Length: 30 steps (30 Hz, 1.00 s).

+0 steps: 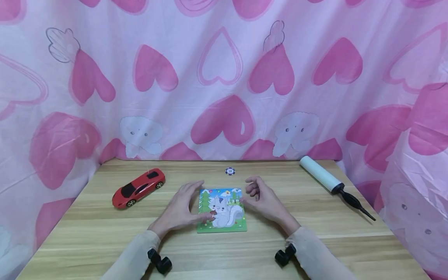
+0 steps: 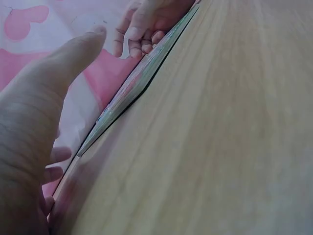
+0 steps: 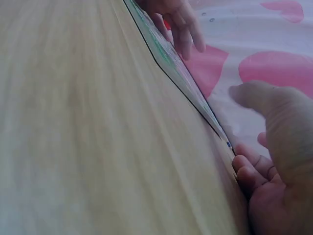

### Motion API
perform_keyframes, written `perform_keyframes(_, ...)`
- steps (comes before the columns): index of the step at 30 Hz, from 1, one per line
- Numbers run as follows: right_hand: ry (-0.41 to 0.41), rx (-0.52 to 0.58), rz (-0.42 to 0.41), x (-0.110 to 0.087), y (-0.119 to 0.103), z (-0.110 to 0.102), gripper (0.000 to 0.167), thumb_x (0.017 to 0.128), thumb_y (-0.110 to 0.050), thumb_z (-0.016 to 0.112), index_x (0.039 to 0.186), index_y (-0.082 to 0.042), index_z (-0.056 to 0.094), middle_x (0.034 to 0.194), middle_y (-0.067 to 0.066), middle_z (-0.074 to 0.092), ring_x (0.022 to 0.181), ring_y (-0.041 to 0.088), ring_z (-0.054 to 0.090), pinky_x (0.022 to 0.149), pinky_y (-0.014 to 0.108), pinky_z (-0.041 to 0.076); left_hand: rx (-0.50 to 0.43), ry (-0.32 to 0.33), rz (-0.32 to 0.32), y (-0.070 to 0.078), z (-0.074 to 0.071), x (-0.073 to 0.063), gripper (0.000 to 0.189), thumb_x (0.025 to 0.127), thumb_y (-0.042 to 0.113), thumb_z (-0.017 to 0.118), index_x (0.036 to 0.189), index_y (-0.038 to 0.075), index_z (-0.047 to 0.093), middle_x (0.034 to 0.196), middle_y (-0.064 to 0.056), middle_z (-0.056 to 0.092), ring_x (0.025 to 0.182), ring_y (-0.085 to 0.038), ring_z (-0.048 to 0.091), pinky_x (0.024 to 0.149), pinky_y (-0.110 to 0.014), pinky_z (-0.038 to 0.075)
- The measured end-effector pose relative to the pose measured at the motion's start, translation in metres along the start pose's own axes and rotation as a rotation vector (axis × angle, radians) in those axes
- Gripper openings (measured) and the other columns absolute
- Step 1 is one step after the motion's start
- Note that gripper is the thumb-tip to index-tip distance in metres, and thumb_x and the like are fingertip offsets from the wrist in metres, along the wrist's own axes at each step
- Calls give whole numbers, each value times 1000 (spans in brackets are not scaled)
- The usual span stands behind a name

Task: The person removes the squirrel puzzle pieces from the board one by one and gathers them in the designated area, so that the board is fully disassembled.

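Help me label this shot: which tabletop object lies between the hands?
The squirrel picture board, between the left hand and right hand; the red car lies left of both, the round chip farther back, and the white tube right of both.

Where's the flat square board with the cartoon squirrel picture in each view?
Head: the flat, square, colourful squirrel board lies below centre.
Left wrist: the board is a thin strip, slanting from the top down leftward.
Right wrist: the board is a strip, slanting from the top down rightward.
Shared landmark: the pink heart-printed sheet beyond it.
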State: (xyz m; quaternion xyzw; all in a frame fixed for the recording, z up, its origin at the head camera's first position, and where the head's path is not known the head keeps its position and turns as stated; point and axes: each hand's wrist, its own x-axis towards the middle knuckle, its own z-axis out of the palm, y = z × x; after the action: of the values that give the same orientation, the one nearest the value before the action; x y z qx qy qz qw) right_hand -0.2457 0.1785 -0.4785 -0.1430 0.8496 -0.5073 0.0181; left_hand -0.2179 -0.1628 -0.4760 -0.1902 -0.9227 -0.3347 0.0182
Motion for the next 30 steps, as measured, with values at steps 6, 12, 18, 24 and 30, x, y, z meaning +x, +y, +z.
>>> perform_keyframes(6, -38, -70, -15, 4, -4, 4, 66, 90, -31, 96, 144, -13, 62, 122, 4, 68, 110, 20, 61, 99, 36, 55, 42, -34, 81, -3, -2, -2, 115, 75, 81, 86, 167, 23, 51, 170, -3, 46, 161, -33, 37, 129, -73, 31)
perform_keyframes(12, -100, -133, -49, 6, -7, 7, 54, 89, -33, 97, 131, -14, 69, 120, 0, 69, 109, 19, 60, 100, 41, 54, 91, -75, 129, -6, -2, -3, 127, 66, 88, 89, 167, 21, 53, 167, -4, 47, 158, -33, 38, 132, -70, 28)
perform_keyframes(18, -140, -237, -53, 11, -10, 8, 53, 86, -40, 98, 125, -17, 70, 116, -2, 65, 107, 17, 58, 98, 37, 54, 118, -82, 140, -6, -1, -2, 133, 62, 92, 87, 167, 19, 51, 168, -5, 46, 158, -33, 38, 132, -69, 28)
perform_keyframes(24, -195, -309, -32, 18, -22, 8, 48, 86, -34, 99, 120, -17, 69, 109, -2, 61, 103, 17, 55, 92, 34, 53, 115, -83, 132, -5, -1, -3, 134, 62, 93, 87, 167, 19, 51, 168, -5, 46, 158, -33, 38, 132, -70, 29)
perform_keyframes(30, -246, -368, -16, 24, -34, 7, 45, 87, -28, 98, 118, -14, 69, 103, 2, 60, 98, 19, 54, 87, 36, 50, 121, -80, 123, -4, -1, -2, 135, 61, 94, 86, 167, 19, 51, 168, -4, 46, 158, -32, 38, 132, -69, 29)
